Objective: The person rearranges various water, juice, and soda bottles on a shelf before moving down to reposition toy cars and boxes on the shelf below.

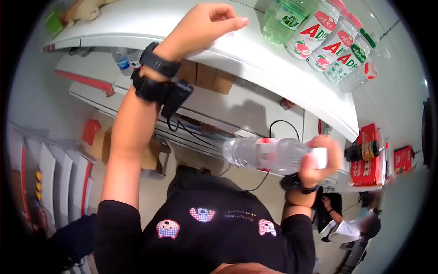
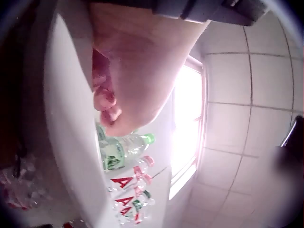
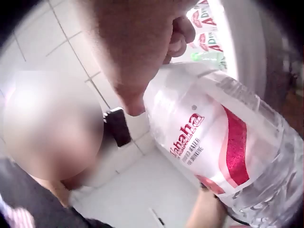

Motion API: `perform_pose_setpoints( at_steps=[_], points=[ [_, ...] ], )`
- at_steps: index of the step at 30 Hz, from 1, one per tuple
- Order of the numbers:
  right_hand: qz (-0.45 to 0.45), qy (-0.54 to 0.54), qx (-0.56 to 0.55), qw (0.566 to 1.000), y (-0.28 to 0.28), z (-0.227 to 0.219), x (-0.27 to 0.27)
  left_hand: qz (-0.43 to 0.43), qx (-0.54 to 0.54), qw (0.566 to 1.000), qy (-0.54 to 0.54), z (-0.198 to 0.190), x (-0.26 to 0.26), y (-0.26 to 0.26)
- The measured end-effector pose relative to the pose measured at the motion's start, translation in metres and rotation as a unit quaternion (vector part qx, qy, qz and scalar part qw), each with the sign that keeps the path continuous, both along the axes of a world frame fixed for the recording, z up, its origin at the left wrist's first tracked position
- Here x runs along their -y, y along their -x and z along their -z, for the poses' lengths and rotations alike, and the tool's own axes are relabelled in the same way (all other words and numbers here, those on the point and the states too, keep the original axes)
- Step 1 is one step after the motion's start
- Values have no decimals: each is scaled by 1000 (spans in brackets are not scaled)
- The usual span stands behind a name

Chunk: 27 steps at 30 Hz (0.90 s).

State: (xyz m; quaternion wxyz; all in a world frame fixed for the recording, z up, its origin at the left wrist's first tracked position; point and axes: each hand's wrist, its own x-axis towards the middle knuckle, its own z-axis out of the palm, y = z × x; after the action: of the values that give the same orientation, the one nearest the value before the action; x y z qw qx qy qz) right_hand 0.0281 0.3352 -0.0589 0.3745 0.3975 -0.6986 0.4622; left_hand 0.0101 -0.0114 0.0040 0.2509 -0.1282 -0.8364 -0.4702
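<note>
My right hand [image 1: 326, 160] grips a large clear water bottle [image 1: 269, 155] by its capped neck end. The bottle lies sideways in the head view, its base toward the left, in front of my black shirt. In the right wrist view, its white label [image 3: 209, 142] carries a red wave and red lettering. Over the white upper shelf [image 1: 248, 61], my left hand [image 1: 207, 27] is raised with loosely curled fingers and nothing in it. Nearest to that hand stands a green-tinted bottle [image 1: 287, 20].
Beside the green bottle, several white-and-red labelled bottles [image 1: 315, 34] line the shelf. Cardboard boxes [image 1: 205, 75] sit beneath it. Black cables [image 1: 191, 133] hang near my body. A red carton [image 1: 367, 155] stands at the right, with another person [image 1: 351, 228] below it in view.
</note>
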Motion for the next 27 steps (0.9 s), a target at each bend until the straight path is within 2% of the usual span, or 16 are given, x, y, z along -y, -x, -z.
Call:
perform_pose_setpoints(
  at_steps=[1, 3, 5, 6, 8, 9, 10, 11, 13, 15, 16, 17, 19, 20, 23, 27],
  points=[
    [28, 4, 1, 1000, -6, -27, 6, 90, -43, 994, -37, -1, -2, -8],
    [-2, 75, -25, 997, -7, -64, 27, 231, -98, 963, 101, -10, -14, -31],
    [-32, 56, -82, 995, 5, -107, 47, 309, -97, 938, 127, -20, -32, -53],
    [-48, 98, -21, 994, 2, -126, 66, 316, -100, 935, 126, -23, -35, -58],
    [-66, 131, -19, 989, 8, -156, 106, 156, -137, 967, 148, -33, -35, -64],
    [-76, 62, -66, 993, 32, -168, 104, 127, -142, 975, 117, -42, -35, -60],
    [-24, 77, -15, 997, 38, -177, 116, 111, -106, 981, 119, -54, -27, -57],
    [5, -25, -115, 993, 71, -187, 116, 94, -70, 986, 122, -65, -18, -52],
    [-29, -26, -13, 999, 52, -200, 143, 136, -29, 989, 47, -79, -8, -35],
    [-1, -14, -7, 1000, 41, -208, 147, 116, -35, 991, 54, -87, 8, -16],
    [61, 15, 74, 995, 32, -216, 153, 119, -42, 990, 59, -89, 17, -4],
    [64, 19, 68, 995, 39, -213, 144, 100, -26, 994, 33, -91, 27, 10],
    [-84, 11, 20, 996, 65, -191, 121, 84, -18, 996, 5, -92, 48, 43],
    [-93, -33, 22, 995, 57, -180, 116, 59, 5, 998, 15, -93, 58, 62],
    [55, -177, -49, 981, 18, -143, 97, 32, 53, 998, 12, -93, 75, 112],
    [76, -179, -87, 977, -27, -107, 77, 18, 138, 990, 27, -84, 83, 172]
  ],
)
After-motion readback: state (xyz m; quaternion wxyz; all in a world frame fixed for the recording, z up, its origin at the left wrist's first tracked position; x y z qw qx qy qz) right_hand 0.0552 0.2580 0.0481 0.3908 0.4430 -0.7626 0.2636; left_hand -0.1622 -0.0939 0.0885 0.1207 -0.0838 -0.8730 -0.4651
